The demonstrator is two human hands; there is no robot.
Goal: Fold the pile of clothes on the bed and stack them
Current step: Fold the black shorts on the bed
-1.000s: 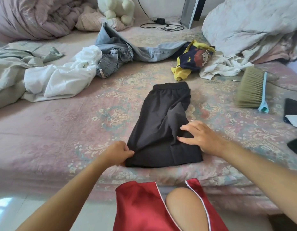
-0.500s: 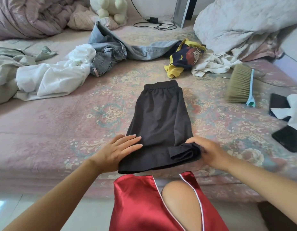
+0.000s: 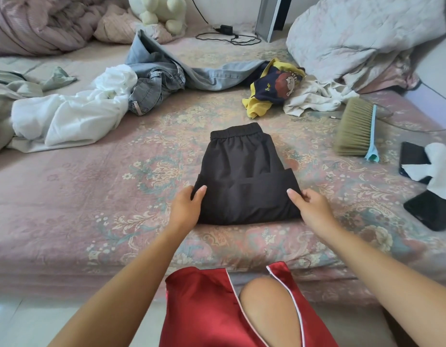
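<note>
Black shorts [image 3: 244,176] lie near the front of the bed, their lower part folded up over the middle and the elastic waistband at the far end. My left hand [image 3: 185,207] pinches the left side of the folded part. My right hand [image 3: 308,209] pinches its right side. Unfolded clothes lie further back: a white garment [image 3: 72,113], blue jeans [image 3: 164,81], a yellow and navy top [image 3: 272,88], a cream garment [image 3: 314,98] and a pale green garment [image 3: 14,88] at the far left.
The bed [image 3: 92,196] has a pink floral cover. A hand brush [image 3: 357,128] lies at the right, with two dark phones [image 3: 434,211] and a white tissue [image 3: 437,169] beyond it. Bedding, pillows, a plush toy [image 3: 159,11] and a charger cable [image 3: 227,36] are at the back.
The lower part of the shorts has been folded up over the middle. Both hands moved from the hem to the sides of the folded part.
</note>
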